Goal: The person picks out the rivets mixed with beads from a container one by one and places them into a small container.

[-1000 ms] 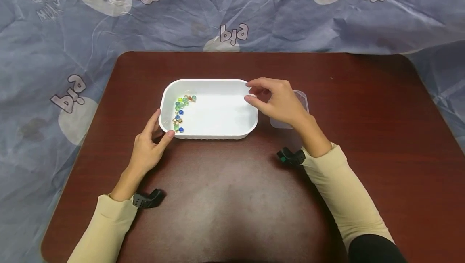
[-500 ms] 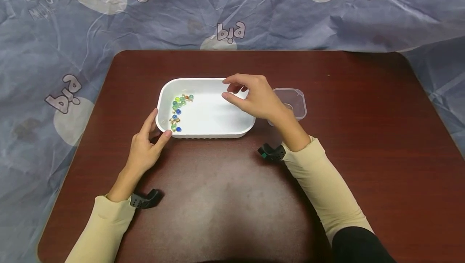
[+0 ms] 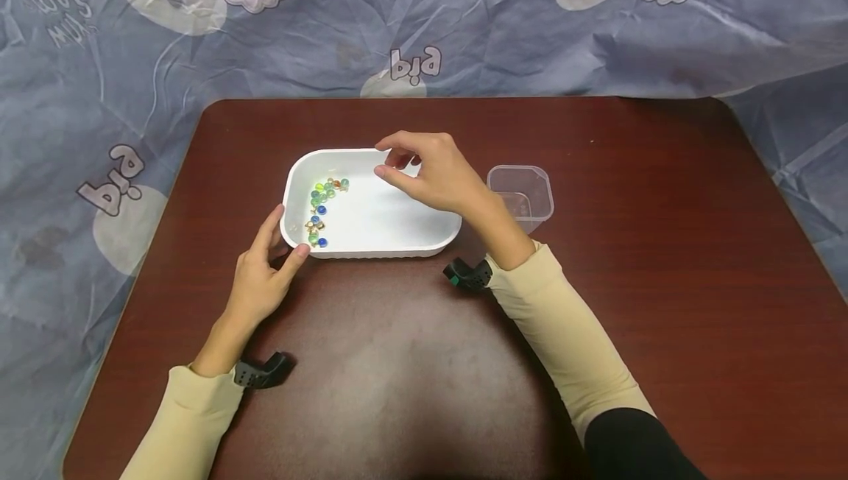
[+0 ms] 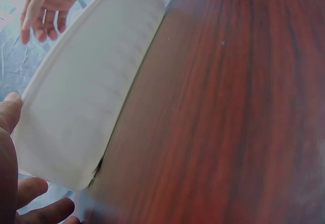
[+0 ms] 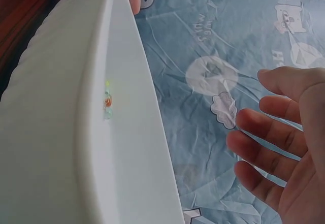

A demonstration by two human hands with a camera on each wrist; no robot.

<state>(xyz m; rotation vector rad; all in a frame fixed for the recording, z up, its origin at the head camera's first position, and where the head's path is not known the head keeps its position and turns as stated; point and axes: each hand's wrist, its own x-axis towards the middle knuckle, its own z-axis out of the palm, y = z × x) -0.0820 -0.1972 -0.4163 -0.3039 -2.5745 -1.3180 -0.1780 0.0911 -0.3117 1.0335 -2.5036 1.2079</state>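
Observation:
A white tray (image 3: 397,233) with rounded corners stands on the table. Inside, along its left end, lie several glass marbles (image 3: 322,196) in green, blue and orange, with some small gold pieces (image 3: 314,225) among them. My left hand (image 3: 260,277) holds the tray's near left corner, thumb at the front rim and fingers around the end. In the left wrist view the thumb and fingertips (image 4: 31,189) show against the tray's outside. My right hand (image 3: 430,174) hovers over the tray's right half, fingers bent loosely and apart from the thumb, nothing between them.
A clear plastic box (image 3: 530,189) stands just right of the tray, partly behind the right wrist. Dark straps with small devices sit on both wrists. The brown table (image 3: 662,244) extends to both sides, and a blue printed cloth (image 3: 318,31) hangs behind it.
My right hand has moved left, from the tray's right rim to above its inside, uncovering more of the clear box. The left hand keeps its place at the tray corner.

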